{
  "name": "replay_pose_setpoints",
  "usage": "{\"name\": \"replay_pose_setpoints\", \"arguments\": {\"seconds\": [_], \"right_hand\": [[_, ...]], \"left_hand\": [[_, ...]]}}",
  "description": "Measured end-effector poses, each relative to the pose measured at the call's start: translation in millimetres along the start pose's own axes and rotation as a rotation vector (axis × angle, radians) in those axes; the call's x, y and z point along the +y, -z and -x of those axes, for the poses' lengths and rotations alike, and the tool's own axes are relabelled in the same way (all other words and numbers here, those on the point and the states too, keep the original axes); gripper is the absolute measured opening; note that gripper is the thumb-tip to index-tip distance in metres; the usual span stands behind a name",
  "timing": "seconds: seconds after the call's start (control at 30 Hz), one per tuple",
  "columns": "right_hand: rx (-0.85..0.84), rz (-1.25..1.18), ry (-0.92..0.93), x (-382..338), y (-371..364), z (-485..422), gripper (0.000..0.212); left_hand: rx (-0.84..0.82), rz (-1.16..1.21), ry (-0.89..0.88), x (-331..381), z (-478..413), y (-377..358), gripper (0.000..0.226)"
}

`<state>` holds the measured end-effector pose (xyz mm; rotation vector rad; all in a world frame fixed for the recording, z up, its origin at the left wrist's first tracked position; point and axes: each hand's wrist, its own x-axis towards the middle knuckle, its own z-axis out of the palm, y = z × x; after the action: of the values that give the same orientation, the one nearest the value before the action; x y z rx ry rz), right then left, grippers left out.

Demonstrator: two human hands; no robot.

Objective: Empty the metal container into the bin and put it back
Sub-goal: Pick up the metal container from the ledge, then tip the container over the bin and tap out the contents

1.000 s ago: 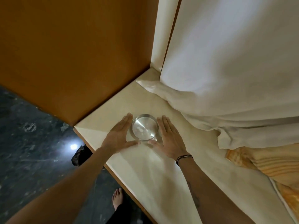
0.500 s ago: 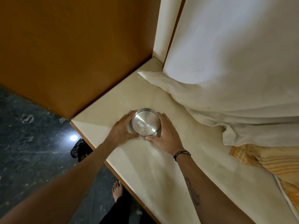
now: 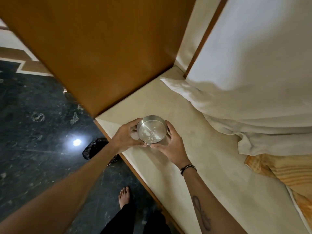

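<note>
A bare foot (image 3: pixel 124 196) stands on the dark stone floor (image 3: pixel 33 141) at the bottom of the view, beside the wooden edge of a cream surface (image 3: pixel 211 174). Both forearms reach forward from the lower corners; the right one carries a tattoo (image 3: pixel 201 212) and a dark wristband (image 3: pixel 188 168).

The left hand (image 3: pixel 125 136) and right hand (image 3: pixel 170 145) close on the metal container (image 3: pixel 151 129) from opposite sides — fingers curled against its wall, thumbs meeting under its near rim. The container is round, shallow, open-topped, tilted slightly toward the camera. It sits over the near corner of the cream surface; whether its base touches the surface cannot be told. Pale specks and smears lie on its inner bottom.

A dark crumpled object (image 3: pixel 94 147) lies on the floor just left of the left wrist, with a bright light reflection (image 3: pixel 76 142) beside it.

Further back, white bedding (image 3: pixel 244 98) is heaped on the surface to the right, an orange-striped cloth (image 3: pixel 283 171) showing beneath it. A brown panel (image 3: pixel 101 48) rises behind the corner.
</note>
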<state>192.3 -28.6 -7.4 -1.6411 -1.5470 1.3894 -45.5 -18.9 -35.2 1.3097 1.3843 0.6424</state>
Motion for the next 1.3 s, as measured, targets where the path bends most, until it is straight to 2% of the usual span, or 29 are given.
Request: {"name": "replay_pose_setpoints", "arguments": {"seconds": [0.23, 0.5, 0.7, 0.83, 1.0, 1.13, 1.3], "right_hand": [[-0.103, -0.043, 0.061, -26, -73, 26, 0.125], [-0.301, -0.034, 0.136, -31, -156, 46, 0.121], [-0.368, -0.063, 0.04, -15, -231, 50, 0.12], [-0.368, -0.093, -0.053, 18, -287, 41, 0.113], [-0.367, -0.137, -0.2, 76, -355, 13, 0.136], [-0.367, -0.115, -0.293, 146, -395, -31, 0.118], [-0.361, -0.062, -0.321, 210, -417, -80, 0.119]], "left_hand": [[0.076, 0.032, 0.026, -18, 74, 55, 0.096], [0.234, 0.043, 0.082, -72, 162, 95, 0.104], [0.237, 0.044, 0.108, -135, 202, 119, 0.127], [0.216, 0.071, 0.136, -203, 209, 134, 0.13], [0.204, 0.143, 0.206, -296, 195, 137, 0.12], [0.212, 0.176, 0.231, -375, 156, 129, 0.116], [0.229, 0.166, 0.229, -452, 106, 111, 0.096]]}}
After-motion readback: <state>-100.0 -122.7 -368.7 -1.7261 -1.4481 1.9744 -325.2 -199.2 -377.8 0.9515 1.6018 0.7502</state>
